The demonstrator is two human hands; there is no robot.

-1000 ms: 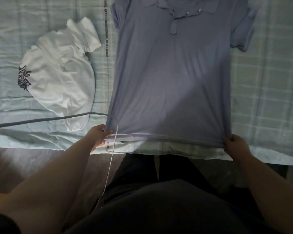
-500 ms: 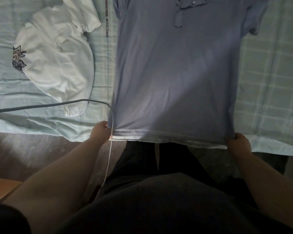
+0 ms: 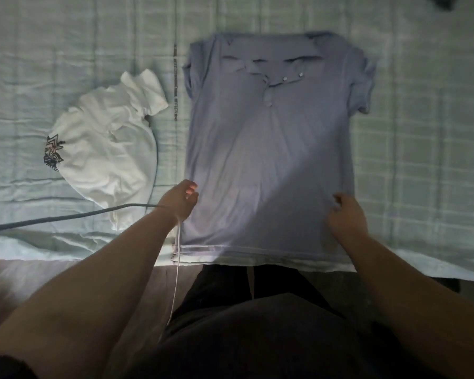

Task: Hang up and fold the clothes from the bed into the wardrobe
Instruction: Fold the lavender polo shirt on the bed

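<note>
Dim bed (image 3: 422, 160), polo shirt (image 3: 268, 160) flat, left hand (image 3: 179, 199), right hand (image 3: 346, 214) at its edges — perhaps pinching, cannot tell.

Dim room. A pale wedge of light crosses the shirt (image 3: 230, 203) and bed (image 3: 52, 236) edge; foreground sinks into shadow, everything softly blurred.

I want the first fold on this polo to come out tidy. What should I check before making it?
1. Polo shirt flat, front up: ok.
2. Collar smooth, placket closed: not ok, rumpled and open.
3. White T-shirt apart from the polo: ok.
4. Grey cable clear of the fold: not ok, it runs up to the left hand at the polo's edge.
5. Grip of left hand and right hand on the side edges: cannot tell.
</note>
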